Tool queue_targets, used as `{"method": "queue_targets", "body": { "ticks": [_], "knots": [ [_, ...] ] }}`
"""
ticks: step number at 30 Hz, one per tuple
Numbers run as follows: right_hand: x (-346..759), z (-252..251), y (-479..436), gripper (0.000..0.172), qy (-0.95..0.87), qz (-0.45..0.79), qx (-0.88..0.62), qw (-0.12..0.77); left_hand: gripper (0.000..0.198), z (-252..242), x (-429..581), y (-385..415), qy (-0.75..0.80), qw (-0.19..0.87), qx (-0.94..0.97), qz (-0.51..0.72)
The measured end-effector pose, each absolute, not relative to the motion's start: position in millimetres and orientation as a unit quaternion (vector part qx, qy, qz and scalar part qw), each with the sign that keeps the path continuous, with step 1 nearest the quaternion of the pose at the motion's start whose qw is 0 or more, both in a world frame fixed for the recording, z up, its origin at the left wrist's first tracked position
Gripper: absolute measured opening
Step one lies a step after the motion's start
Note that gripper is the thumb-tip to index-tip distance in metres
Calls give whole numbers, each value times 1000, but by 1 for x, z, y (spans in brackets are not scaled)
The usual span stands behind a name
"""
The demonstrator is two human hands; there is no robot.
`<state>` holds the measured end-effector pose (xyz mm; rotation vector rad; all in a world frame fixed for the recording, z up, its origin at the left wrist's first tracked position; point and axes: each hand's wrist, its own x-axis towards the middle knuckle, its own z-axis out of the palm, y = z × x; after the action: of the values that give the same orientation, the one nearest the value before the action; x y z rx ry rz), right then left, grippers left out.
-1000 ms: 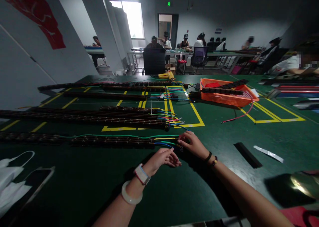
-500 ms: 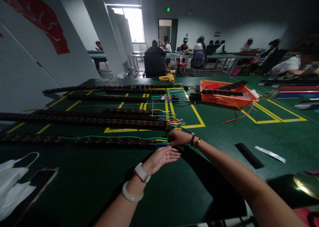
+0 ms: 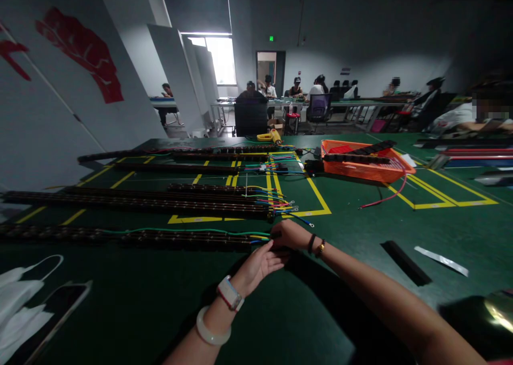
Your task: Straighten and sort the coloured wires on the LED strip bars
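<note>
Across the table's left side lies a black cable chain with a green wire along its top. Coloured wire ends come out of its right end. My right hand is curled over these ends with its fingers closed; the fingertips and exact grip are partly hidden. Just below, my left hand has its palm turned up and fingers stretched out under the right hand. Its thumb reaches up beside the wires. Behind both hands lie more cable chains, with ring terminals on their wires.
An orange basket holds black chain pieces. A yellow heat gun lies at the far edge. To the right are a black strip and a white strip. A phone and white cloth-like material are at the left. People sit behind.
The view has tilted up, so the scene sits lower. My left hand has turned its palm further up and its thumb has lifted to the wire ends. My right hand stays at the wires.
</note>
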<state>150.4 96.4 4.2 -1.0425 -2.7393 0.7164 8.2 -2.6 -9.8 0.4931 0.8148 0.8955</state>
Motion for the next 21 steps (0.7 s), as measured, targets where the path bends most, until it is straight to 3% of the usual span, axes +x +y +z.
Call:
{"method": "queue_targets", "body": {
  "ticks": [10,17,21],
  "knots": [
    [145,5,130,31,-911,309,-270,-42,29,-11,3,-1,375,798,205,425],
    [142,18,109,28,-929,209,-305,4,38,-13,4,1,346,817,188,422],
    [138,18,84,24,-948,62,-310,40,24,-17,7,1,343,773,173,505]
  ]
}}
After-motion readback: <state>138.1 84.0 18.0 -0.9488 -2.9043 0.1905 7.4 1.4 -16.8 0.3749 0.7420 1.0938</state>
